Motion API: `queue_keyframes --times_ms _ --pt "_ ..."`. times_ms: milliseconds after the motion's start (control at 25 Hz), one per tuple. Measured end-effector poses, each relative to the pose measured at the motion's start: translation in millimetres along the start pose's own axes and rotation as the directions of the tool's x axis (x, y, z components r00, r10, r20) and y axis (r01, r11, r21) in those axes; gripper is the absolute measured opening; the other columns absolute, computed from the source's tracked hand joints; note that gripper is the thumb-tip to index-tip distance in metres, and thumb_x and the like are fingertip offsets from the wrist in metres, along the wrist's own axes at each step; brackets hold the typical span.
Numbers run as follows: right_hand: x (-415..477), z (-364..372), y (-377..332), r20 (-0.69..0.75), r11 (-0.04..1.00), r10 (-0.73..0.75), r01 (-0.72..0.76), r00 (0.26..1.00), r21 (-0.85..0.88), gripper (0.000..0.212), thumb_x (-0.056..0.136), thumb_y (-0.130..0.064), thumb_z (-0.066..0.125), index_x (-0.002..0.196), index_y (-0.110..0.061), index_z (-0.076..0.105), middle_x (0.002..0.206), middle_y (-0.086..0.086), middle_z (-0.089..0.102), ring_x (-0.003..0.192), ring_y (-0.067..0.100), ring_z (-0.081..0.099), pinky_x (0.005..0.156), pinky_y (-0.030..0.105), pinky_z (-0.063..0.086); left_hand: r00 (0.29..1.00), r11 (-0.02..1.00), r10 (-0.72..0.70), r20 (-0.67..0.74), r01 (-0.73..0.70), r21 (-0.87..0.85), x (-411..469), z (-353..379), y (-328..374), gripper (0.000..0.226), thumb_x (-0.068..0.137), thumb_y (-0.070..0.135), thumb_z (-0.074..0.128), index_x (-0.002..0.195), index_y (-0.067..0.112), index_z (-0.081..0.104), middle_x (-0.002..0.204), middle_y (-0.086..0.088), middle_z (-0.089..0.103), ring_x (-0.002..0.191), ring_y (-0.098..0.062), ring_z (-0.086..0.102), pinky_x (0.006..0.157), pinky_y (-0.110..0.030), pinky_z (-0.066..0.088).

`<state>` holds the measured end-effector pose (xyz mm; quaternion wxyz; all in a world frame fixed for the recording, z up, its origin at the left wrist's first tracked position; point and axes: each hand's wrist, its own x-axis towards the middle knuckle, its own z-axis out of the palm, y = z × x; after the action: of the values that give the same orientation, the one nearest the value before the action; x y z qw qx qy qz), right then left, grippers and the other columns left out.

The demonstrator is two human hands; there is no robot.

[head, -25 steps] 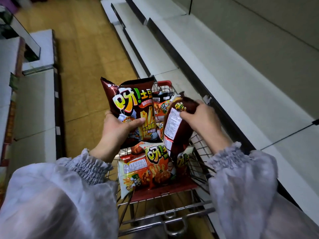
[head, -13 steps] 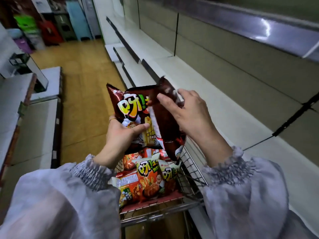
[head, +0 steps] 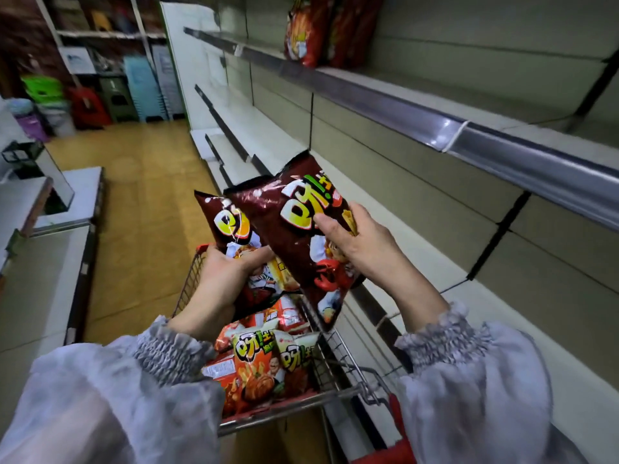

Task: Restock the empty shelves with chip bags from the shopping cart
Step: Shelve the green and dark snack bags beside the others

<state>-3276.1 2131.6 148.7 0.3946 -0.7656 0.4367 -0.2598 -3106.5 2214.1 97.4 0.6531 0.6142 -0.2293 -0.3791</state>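
Glossy foil chip bag (head: pixel 294 226), wire cart (head: pixel 338 360)

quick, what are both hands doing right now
Left hand: grips the rear brown chip bag.
Right hand: grips the front brown chip bag.

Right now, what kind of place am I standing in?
Probably a supermarket aisle mid-restock: long metal-edged shelves, a wire shopping cart holding chip bags, more bags already shelved.
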Motion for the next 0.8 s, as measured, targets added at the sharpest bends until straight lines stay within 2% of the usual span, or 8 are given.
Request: queue_keyframes --times_ms 80,160,280,400,520,600,680,800 --pt "-8 -14 2 -0.019 0.999 0.033 -0.033 0.999 -0.017 0.069 0.079 -0.071 0.043 0.124 -0.018 0.045 0.123 0.005 0.057 0.112 0.022 0.053 0.088 0.029 0.040 0.999 0.999 0.044 0.016 -0.044 -0.017 -6 9 6 0.041 0.072 0.010 0.079 0.106 0.011 0.056 0.096 -0.014 0.072 0.080 -0.027 0.072 0.075 -0.043 0.058" --pt "-14 -24 7 0.023 0.993 0.101 -0.102 0.995 0.053 0.088 0.070 -0.080 0.037 0.129 -0.015 0.037 0.131 0.008 0.050 0.117 0.026 0.050 0.099 0.036 0.040 0.995 0.997 0.071 0.067 -0.069 -0.040 -11 17 10 0.051 0.069 0.015 0.082 0.112 0.010 0.056 0.100 -0.014 0.072 0.085 -0.028 0.072 0.078 -0.045 0.057" --pt "-28 -39 12 0.158 0.937 0.141 -0.183 0.977 0.297 0.105 0.057 -0.080 0.057 0.137 -0.019 0.028 0.138 0.006 0.046 0.119 0.024 0.052 0.101 0.045 0.043 0.986 0.996 0.085 0.142 -0.079 -0.046 -23 29 16 0.084 0.054 0.029 0.091 0.124 0.009 0.050 0.109 -0.013 0.070 0.092 -0.030 0.071 0.080 -0.049 0.056" --pt "-44 -61 8 0.176 0.911 0.033 -0.102 0.984 0.401 0.095 0.051 -0.065 0.065 0.132 -0.022 0.038 0.121 0.004 0.062 0.104 0.020 0.064 0.094 0.043 0.051 0.964 0.987 0.161 0.212 -0.153 -0.054 -35 46 30 0.078 0.053 0.026 0.087 0.121 0.007 0.054 0.103 -0.014 0.072 0.084 -0.029 0.072 0.069 -0.045 0.058" --pt "-60 -84 -9 -0.017 0.923 -0.024 0.029 1.000 0.383 0.082 0.057 -0.062 0.071 0.125 -0.022 0.048 0.114 0.002 0.067 0.098 0.019 0.068 0.088 0.042 0.054 0.930 0.971 0.239 0.278 -0.224 -0.087 -42 65 56 0.089 0.047 0.030 0.085 0.125 0.007 0.049 0.101 -0.014 0.071 0.074 -0.022 0.072 0.059 -0.037 0.056" --pt "-73 -99 -24 -0.208 0.947 -0.021 0.086 0.978 0.309 0.078 0.056 -0.072 0.068 0.116 -0.025 0.054 0.110 0.000 0.068 0.097 0.020 0.067 0.089 0.043 0.053 0.889 0.955 0.298 0.347 -0.282 -0.096 -42 78 80 0.090 0.045 0.031 0.085 0.125 0.009 0.049 0.098 -0.010 0.071 0.069 -0.017 0.072 0.056 -0.031 0.055" --pt "-85 -116 -35 -0.445 0.987 -0.008 0.078 0.896 0.140 0.086 0.048 -0.088 0.055 0.105 -0.024 0.059 0.104 -0.001 0.069 0.097 0.023 0.065 0.089 0.044 0.051 0.843 0.944 0.319 0.433 -0.325 -0.062 -41 89 106 0.082 0.048 0.032 0.084 0.122 0.012 0.054 0.100 -0.007 0.073 0.076 -0.020 0.073 0.061 -0.032 0.056" --pt "-108 -146 -48 -0.709 0.999 0.002 -0.032 0.705 -0.029 0.086 0.051 -0.088 0.046 0.096 -0.016 0.060 0.097 0.001 0.068 0.093 0.023 0.063 0.086 0.040 0.050 0.743 0.946 0.297 0.600 -0.316 -0.078 -41 104 137 0.062 0.060 0.022 0.077 0.118 0.012 0.060 0.098 -0.007 0.074 0.081 -0.024 0.073 0.063 -0.035 0.059"
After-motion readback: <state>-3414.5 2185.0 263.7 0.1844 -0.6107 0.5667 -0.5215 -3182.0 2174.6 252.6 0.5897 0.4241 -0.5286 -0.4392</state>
